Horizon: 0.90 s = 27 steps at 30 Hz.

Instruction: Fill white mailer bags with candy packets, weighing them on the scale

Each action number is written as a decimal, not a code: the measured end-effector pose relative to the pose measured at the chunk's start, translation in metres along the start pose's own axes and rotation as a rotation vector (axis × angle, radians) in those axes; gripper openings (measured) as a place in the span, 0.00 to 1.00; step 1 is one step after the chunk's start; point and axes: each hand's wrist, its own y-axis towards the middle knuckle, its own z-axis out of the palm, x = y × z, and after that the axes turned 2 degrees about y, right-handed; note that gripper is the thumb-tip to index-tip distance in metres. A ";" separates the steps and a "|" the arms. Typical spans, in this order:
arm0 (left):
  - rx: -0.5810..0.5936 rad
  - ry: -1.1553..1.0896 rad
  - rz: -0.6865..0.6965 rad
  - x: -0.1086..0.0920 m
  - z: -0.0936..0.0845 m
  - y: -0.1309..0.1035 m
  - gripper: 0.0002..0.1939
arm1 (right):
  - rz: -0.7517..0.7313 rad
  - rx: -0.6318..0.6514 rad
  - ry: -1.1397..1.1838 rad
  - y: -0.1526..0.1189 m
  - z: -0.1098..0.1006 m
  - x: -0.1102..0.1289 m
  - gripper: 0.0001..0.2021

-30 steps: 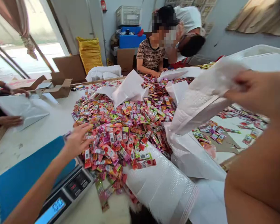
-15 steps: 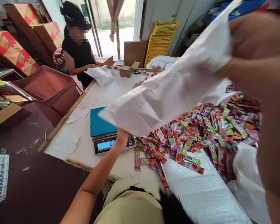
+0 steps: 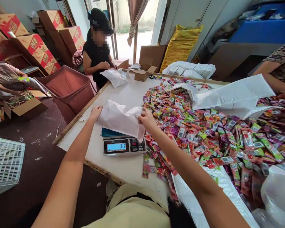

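Between my two hands, over the scale, I hold a white bubble mailer (image 3: 119,117). My left hand (image 3: 96,113) is closed on its left end, and my right hand (image 3: 147,120) pinches its right end. Below it stands a digital scale (image 3: 117,147) with a teal platform, mostly hidden by the mailer; its lit display reads 0.0. Right of the scale, a large heap of small colourful snack packets (image 3: 194,133) spreads over the white table (image 3: 94,144). What the mailer contains, if anything, I cannot see.
More white mailers (image 3: 232,95) lie on the heap, others (image 3: 190,69) at the back. A co-worker (image 3: 97,53) stands across the table near an open carton (image 3: 143,74). Another person's arm (image 3: 270,68) is at right. A brown cloth bin (image 3: 68,85) stands beyond the left edge.
The mailer has come down from a raised, slanting position at right to nearly level over the scale. My right hand has moved left and down; my left hand has shifted up and left.
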 end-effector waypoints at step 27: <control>-0.458 -0.186 0.408 0.010 0.000 -0.206 0.13 | -0.188 0.008 -0.438 -0.045 -0.073 -0.037 0.16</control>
